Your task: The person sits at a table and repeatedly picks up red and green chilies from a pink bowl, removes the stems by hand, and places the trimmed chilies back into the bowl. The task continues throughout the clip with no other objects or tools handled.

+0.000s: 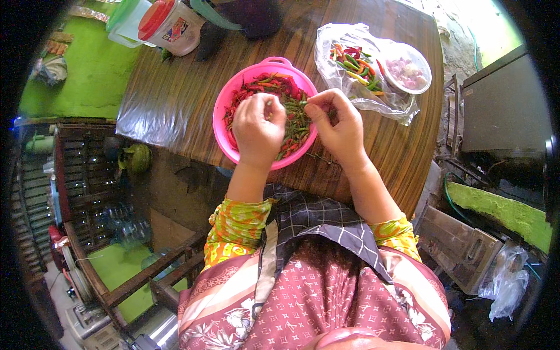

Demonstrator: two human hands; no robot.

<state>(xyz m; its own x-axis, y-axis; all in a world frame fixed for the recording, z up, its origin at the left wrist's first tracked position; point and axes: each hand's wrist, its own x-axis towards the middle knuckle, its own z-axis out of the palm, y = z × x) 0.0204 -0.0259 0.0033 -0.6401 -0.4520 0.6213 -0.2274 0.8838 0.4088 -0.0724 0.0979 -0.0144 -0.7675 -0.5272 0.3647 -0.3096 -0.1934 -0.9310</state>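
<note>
A pink plastic bowl (pixel 221 131) with a loop handle stands at the table's near edge, filled with red chillies (pixel 282 83) and green chillies or stems (pixel 299 124). Over its left half hovers my left hand (pixel 258 127), fingers curled inward and thumb near the forefinger. Whatever it may pinch is mostly hidden by the hand. My right hand (pixel 339 127) is above the bowl's right rim. Its thumb and forefinger pinch a small green chilli stem (pixel 302 104), and the other fingers are curled. The two hands are a short gap apart.
On the wood-grain table (pixel 179 105), a clear plastic bag (pixel 326 41) bearing mixed chillies (pixel 358 65) lies behind right. Beside it is a white tub (pixel 426 87) of peeled shallots (pixel 404 72). A red-lidded bucket (pixel 181 33) and a dark container (pixel 253 17) stand at the back.
</note>
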